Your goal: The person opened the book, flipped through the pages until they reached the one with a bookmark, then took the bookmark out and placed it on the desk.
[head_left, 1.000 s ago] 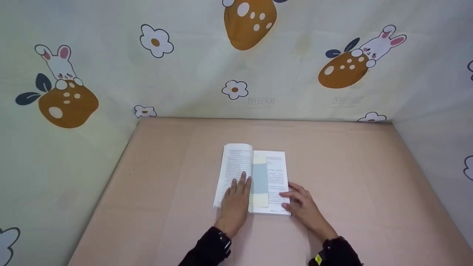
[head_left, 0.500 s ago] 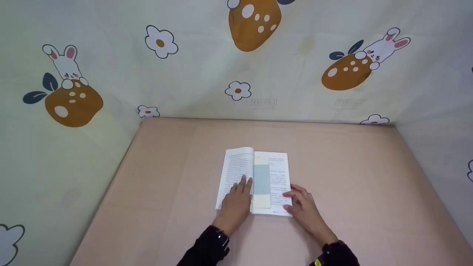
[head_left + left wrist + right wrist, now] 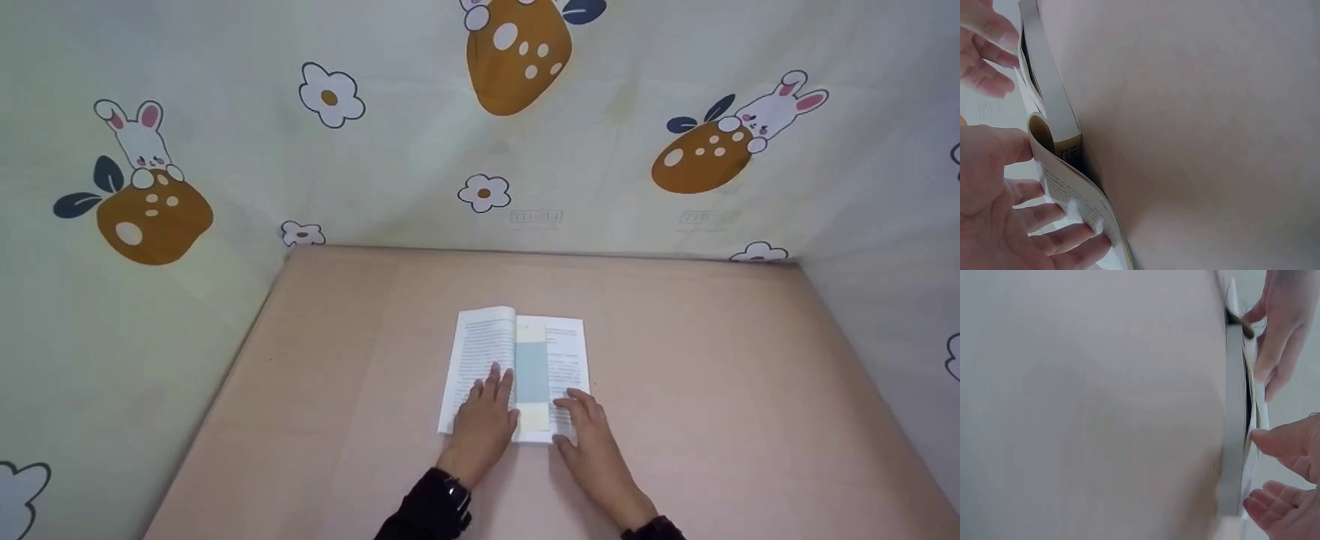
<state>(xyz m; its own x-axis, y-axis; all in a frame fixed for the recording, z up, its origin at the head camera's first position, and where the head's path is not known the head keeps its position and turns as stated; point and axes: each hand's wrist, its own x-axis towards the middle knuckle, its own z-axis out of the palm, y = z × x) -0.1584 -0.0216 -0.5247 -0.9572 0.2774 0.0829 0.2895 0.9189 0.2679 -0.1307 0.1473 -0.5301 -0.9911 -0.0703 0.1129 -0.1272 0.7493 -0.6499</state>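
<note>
An open book (image 3: 484,337) lies on the table in the head view, its left pages bulging near the spine. Along the gutter of the right-hand page lies a pale yellow and blue-grey bookmark-like strip (image 3: 532,373). My left hand (image 3: 482,427) rests on the left page with extended fingers; the left wrist view shows those fingers (image 3: 1044,216) against the printed page. My right hand (image 3: 592,442) is over the lower right page, fingers loosely bent. In the right wrist view its thumb (image 3: 1283,439) touches the pages at the book's lower edge.
A pinkish-beige tabletop (image 3: 337,337) surrounds the book. Patterned cloth walls (image 3: 405,150) with rabbits, fruit and flowers stand behind it and at both sides. Dark sleeves (image 3: 429,506) cover the wrists.
My right hand has moved left from the book's right edge to over the right page. The left hand stays on the left page. The head view has shifted slightly.
</note>
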